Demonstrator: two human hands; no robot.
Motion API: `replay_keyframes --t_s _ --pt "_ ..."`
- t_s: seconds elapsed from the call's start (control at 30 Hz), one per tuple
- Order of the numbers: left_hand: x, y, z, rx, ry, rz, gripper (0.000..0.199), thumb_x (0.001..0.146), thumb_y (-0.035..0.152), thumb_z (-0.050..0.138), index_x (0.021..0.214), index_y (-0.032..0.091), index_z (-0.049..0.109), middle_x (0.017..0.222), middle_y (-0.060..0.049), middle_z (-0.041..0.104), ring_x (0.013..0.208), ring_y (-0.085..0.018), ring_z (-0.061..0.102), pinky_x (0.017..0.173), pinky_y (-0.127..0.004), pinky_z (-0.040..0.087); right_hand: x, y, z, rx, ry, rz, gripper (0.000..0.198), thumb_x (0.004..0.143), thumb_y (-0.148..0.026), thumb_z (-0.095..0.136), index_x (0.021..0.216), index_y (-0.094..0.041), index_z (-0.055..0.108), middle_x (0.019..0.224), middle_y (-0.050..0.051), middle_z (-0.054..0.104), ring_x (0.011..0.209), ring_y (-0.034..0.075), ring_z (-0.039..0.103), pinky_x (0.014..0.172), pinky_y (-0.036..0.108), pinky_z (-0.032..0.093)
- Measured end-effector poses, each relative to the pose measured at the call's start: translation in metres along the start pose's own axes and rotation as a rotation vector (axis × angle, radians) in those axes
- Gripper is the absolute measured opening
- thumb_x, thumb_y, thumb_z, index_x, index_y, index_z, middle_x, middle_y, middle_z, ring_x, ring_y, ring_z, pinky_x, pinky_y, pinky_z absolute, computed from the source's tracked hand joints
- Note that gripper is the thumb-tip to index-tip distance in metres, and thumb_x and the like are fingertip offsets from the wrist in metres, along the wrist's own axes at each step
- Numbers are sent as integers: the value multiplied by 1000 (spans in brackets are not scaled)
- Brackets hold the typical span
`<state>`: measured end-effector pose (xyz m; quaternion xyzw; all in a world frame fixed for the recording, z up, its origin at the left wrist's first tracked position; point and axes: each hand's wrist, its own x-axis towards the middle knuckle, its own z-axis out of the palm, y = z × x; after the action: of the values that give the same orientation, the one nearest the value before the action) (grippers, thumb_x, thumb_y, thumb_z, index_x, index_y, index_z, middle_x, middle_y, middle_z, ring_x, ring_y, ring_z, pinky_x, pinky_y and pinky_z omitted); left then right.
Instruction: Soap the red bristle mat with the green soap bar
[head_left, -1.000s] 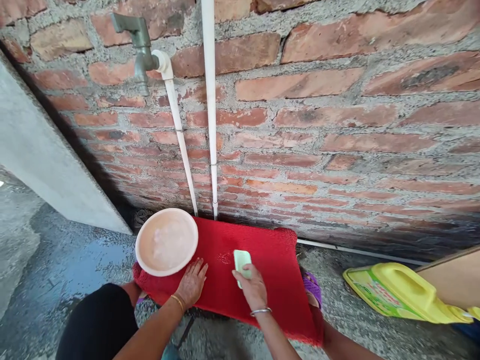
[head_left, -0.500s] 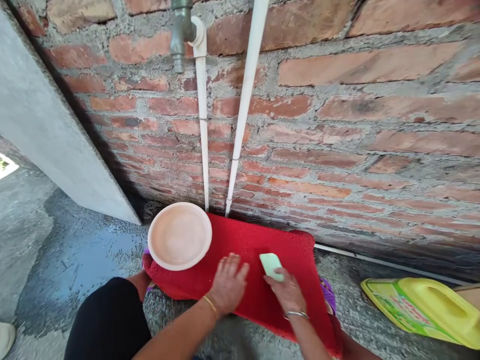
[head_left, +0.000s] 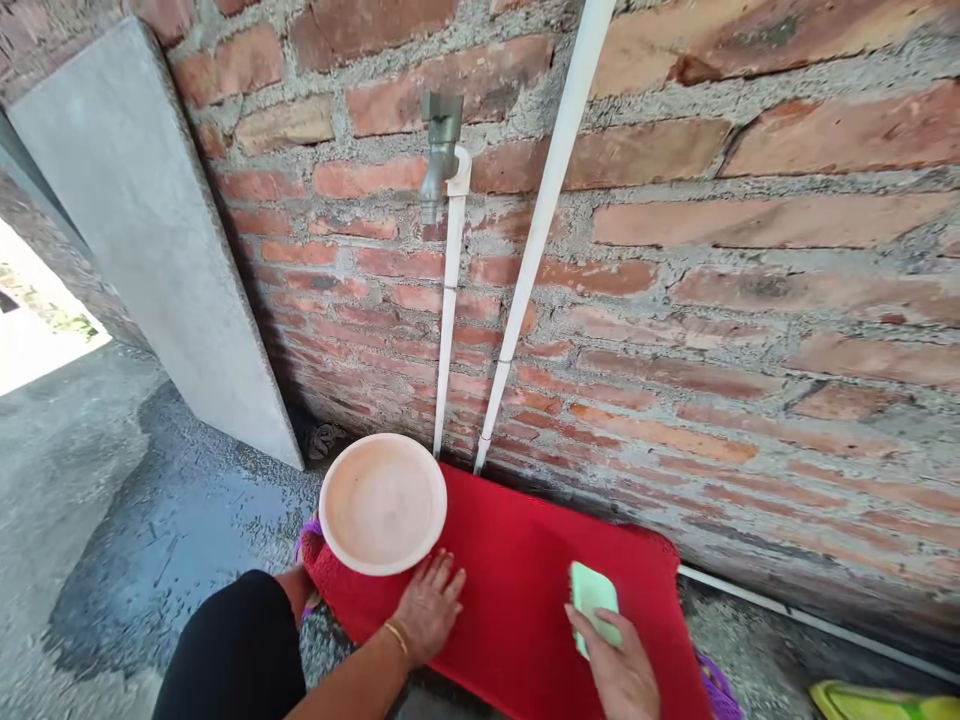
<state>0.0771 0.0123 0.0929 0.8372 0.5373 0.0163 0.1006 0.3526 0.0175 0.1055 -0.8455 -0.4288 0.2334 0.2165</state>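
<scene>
A red mat lies on the wet concrete floor against a brick wall. My left hand rests flat on the mat's near left part, fingers spread, just below a pale pink basin that sits on the mat's left corner. My right hand grips a light green scrub pad and presses it on the mat's right part.
A metal tap and two white pipes run down the brick wall above the mat. A grey concrete slab leans at the left. The corner of a yellow jug shows at bottom right. My knee in black cloth is at the lower left.
My right hand has slid the green pad rightward across the mat. My left hand stays flat on the mat near the basin. The view has shifted left, pushing the yellow jug almost out of frame.
</scene>
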Motion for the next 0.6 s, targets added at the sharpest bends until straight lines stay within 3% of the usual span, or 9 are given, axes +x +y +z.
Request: replay_keyframes --t_s 0.1,0.2,0.33,0.47,0.6 --pt "-16 -31 22 71 7 -37 49 95 33 41 143 25 41 150 -9 39 136 -22 41 108 -38 40 -22 -53 29 62 -145 -158 39 72 -55 57 98 -26 59 96 8 65 92 26 64 82 36 49" --pt "-20 -41 37 130 67 -18 49 96 35 39 143 24 41 149 -9 41 136 -22 41 108 -37 40 -42 -104 61 -61 -249 -318 30 76 -41 60 103 -26 61 103 6 62 94 22 62 82 31 47" --pt "-18 -43 45 153 156 -38 50 95 39 39 143 25 42 143 -7 50 132 -21 45 107 -35 40 -48 -137 83 -242 -294 -472 30 78 -30 62 108 -27 63 105 6 60 100 22 59 84 30 44" --pt "-19 -43 48 144 178 -57 51 95 41 39 143 26 41 143 -6 50 130 -20 47 106 -33 40 -28 -111 66 -344 -279 -425 33 80 -34 61 112 -28 62 108 6 59 99 23 58 84 31 43" --pt "-21 -41 51 143 190 -74 51 93 39 42 143 27 42 144 -6 50 128 -21 49 105 -33 40 6 -43 16 -299 -167 -171 37 80 -42 57 113 -27 61 105 7 59 95 24 60 80 32 45"
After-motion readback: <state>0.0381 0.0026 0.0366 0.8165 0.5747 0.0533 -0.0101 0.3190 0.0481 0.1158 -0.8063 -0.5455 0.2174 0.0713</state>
